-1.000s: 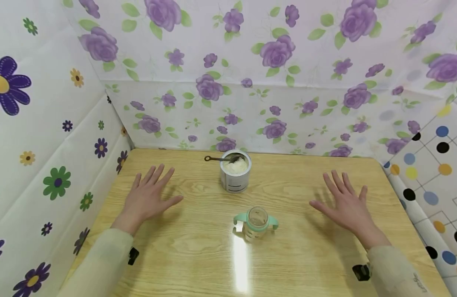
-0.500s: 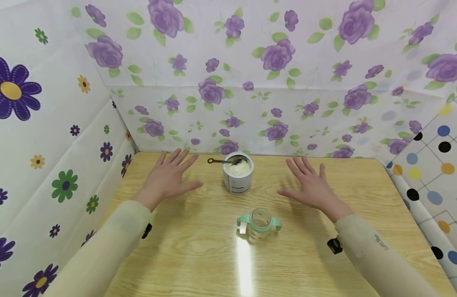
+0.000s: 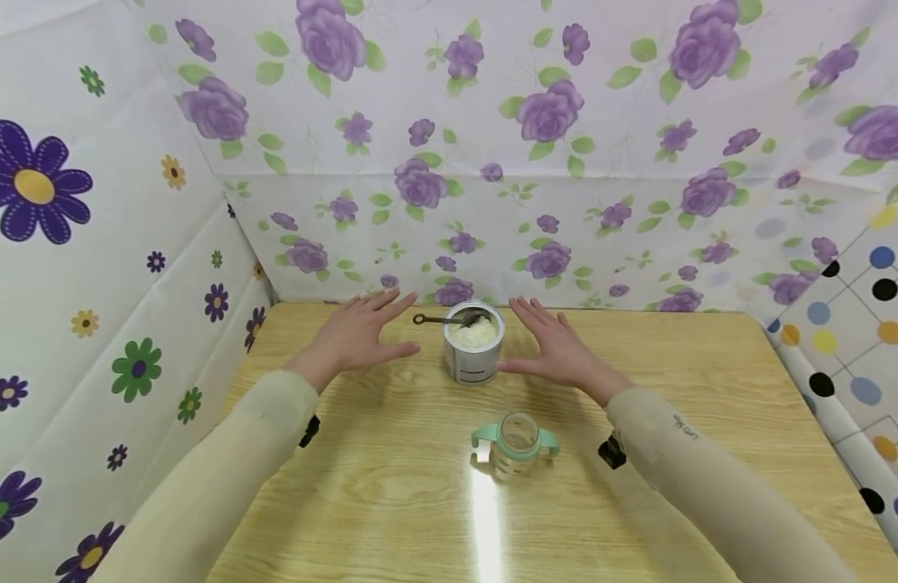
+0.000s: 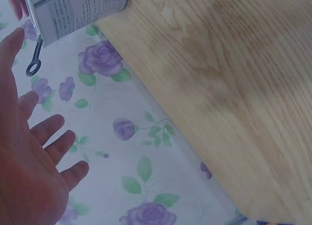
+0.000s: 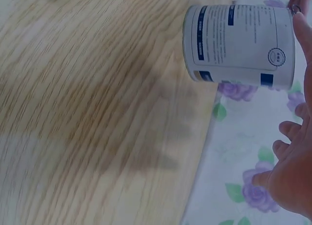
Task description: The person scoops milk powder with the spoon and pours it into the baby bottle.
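Your head camera looks forward and down on the table [image 3: 390,502] from above. Each wrist camera sits close, beside its palm. All three views share the tin [image 3: 474,350] [image 4: 73,13] [image 5: 240,45].

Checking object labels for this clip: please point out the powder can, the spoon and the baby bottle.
powder can [image 3: 474,364], head view, on its front wall.
spoon [image 3: 434,320], head view, on the handle sticking out over the can's rim.
baby bottle [image 3: 517,431], head view, on its open mouth.
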A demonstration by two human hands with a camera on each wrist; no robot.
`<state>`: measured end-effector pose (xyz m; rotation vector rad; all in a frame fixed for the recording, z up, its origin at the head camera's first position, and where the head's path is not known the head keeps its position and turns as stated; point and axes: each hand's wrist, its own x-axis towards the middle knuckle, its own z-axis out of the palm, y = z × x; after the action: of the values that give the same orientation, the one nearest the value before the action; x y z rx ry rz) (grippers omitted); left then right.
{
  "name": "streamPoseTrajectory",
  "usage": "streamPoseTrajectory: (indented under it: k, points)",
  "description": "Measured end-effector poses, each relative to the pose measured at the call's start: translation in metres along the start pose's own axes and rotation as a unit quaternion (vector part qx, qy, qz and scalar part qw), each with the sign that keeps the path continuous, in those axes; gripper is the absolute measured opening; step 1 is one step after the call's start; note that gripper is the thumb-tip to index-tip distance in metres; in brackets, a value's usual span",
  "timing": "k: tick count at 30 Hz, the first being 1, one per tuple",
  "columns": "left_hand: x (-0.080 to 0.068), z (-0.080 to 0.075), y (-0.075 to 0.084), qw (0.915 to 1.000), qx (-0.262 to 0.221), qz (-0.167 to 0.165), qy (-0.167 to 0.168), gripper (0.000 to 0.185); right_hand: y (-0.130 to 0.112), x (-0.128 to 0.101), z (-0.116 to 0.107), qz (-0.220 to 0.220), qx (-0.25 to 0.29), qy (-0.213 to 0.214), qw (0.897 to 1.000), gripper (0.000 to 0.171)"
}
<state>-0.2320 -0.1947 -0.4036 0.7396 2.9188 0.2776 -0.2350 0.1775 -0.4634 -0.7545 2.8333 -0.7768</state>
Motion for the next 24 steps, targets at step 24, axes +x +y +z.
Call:
streamPoseTrajectory:
  k: [24]
  points:
    - [0.018,0.061,0.012,0.9405,-0.324,-0.033,0.098,0.058,0.006,0.029,0.032,0.008,0.184,-0.025,0.982,0.124]
